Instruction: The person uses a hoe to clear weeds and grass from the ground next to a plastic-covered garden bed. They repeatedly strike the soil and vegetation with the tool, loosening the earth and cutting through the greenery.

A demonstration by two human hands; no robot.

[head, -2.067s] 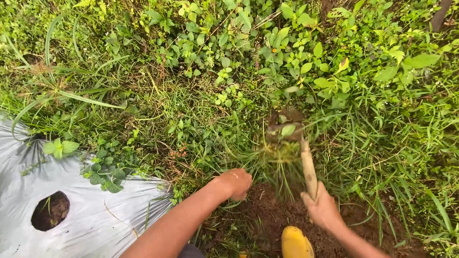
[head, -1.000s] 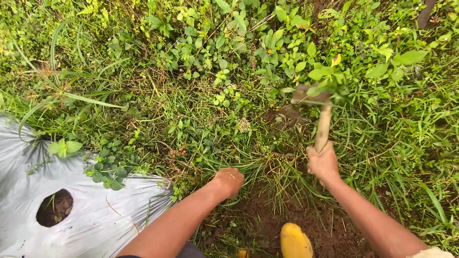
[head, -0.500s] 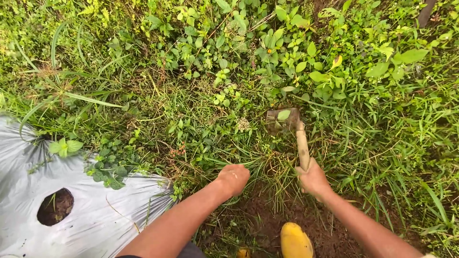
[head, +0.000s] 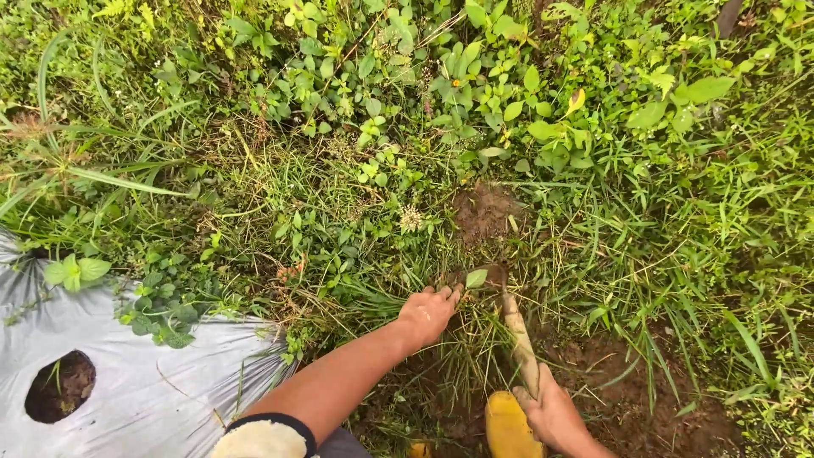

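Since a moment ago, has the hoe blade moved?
Yes. The hoe blade has come down toward the person, from the bare soil patch to the grass tuft beside the left hand.

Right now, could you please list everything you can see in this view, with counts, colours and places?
Hoe: one, pale wooden handle with a soil-caked head, lower centre, head down in the grass.
Grass clump: one, green, lower centre, beside the hoe handle.
Weeds and grass: many, green, across the top and right.
Bare soil patch: one, brown, centre, above the hoe head.
Dug soil: one area, dark brown, bottom right.
Plastic mulch sheet: one, silver-grey, bottom left.
Planting hole: one, dark, in the sheet.
Boot: one, yellow, bottom centre.
Left hand: one, gripping the grass clump at its base.
Right hand: one, closed round the hoe handle.
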